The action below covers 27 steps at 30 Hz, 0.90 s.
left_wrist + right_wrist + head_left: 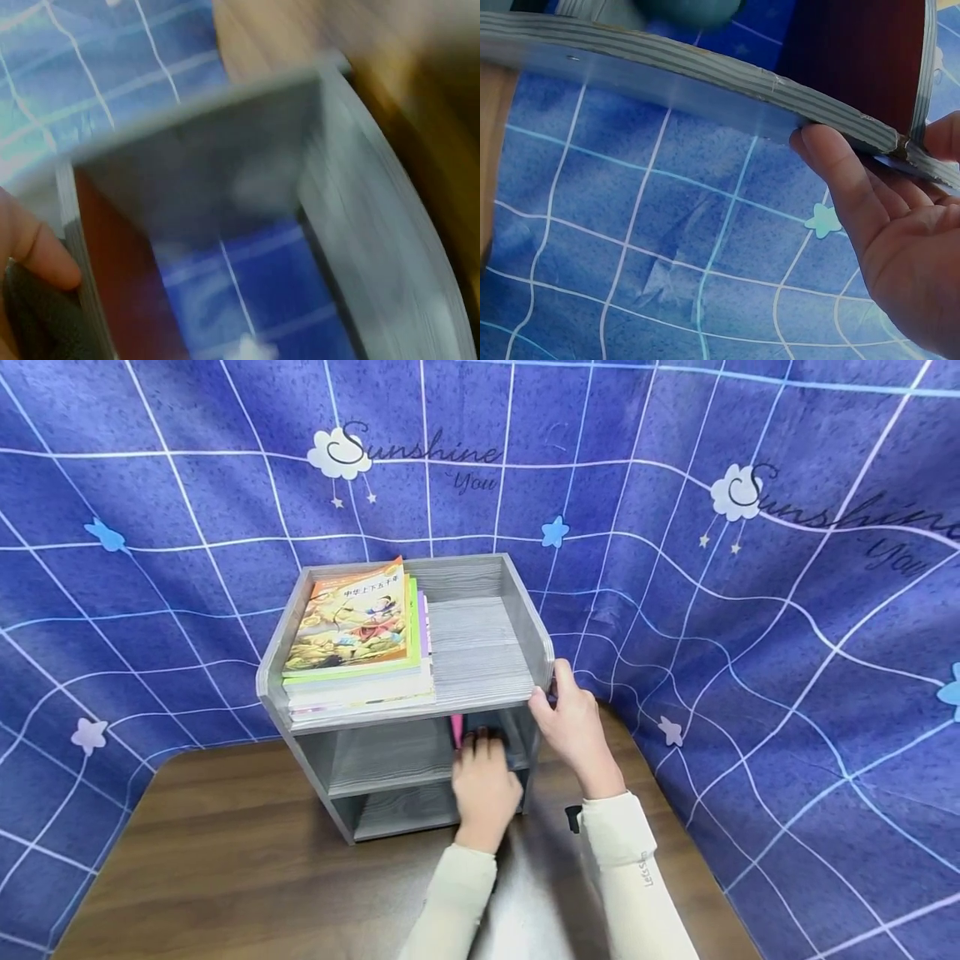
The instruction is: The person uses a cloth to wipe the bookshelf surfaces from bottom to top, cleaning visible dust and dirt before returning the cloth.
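A grey wood-grain desktop shelf [480, 647] stands on the table. My right hand [573, 722] grips the front of its right side panel near the top board, thumb on one side and fingers on the other. My left hand [486, 785] reaches into the right end of the middle compartment. In the left wrist view its fingers [49, 259] lie around a dark grey, rough-textured object [49, 319], whose kind I cannot tell. Beside those fingers, a pink strip [457, 729] shows in the compartment. A dark teal rounded thing [690, 9] appears in the right wrist view, partly cut off.
A stack of books [352, 627] with an orange illustrated cover on top lies on the shelf's upper left. Below is another compartment [408, 808]. A small black item [573, 818] lies on the brown table [225, 877] by the right sleeve. A blue patterned curtain [637, 485] hangs behind.
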Each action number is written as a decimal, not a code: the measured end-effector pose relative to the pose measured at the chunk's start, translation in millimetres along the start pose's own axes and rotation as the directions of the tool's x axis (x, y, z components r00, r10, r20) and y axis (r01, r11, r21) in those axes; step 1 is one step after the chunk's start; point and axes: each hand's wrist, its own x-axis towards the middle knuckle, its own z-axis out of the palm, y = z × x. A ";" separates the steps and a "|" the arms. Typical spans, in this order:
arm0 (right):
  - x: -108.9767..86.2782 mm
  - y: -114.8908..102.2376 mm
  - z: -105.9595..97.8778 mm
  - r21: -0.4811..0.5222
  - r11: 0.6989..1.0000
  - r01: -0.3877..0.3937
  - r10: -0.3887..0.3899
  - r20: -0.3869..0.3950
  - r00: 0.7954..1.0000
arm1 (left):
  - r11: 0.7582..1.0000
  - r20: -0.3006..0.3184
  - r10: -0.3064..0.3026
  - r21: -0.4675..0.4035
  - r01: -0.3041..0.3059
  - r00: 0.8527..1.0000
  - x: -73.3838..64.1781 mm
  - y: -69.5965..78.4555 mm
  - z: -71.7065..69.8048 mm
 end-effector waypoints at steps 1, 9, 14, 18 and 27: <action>-0.5 0.4 0.0 0.003 1.000 -0.004 0.004 0.002 1.000 | 1.000 0.018 0.010 -0.008 -0.010 1.000 0.6 7.5 1.6; -0.5 1.7 -0.8 0.028 1.000 -0.011 0.010 0.015 1.000 | 0.989 0.058 0.144 -0.049 -0.141 0.988 -6.3 3.6 2.0; -0.1 1.3 -1.4 0.035 0.999 -0.022 0.021 0.025 0.999 | 0.975 0.006 0.215 -0.054 -0.214 0.977 -13.3 -26.5 -8.5; -0.1 1.3 -2.3 0.042 0.999 -0.030 0.029 0.036 0.999 | 0.978 -0.016 0.204 -0.048 -0.205 0.979 -17.8 -59.4 -21.8; 0.3 1.5 -2.9 0.042 0.999 -0.014 0.012 0.029 0.999 | 0.996 -0.079 0.093 0.027 -0.091 0.993 -24.2 -140.5 -48.3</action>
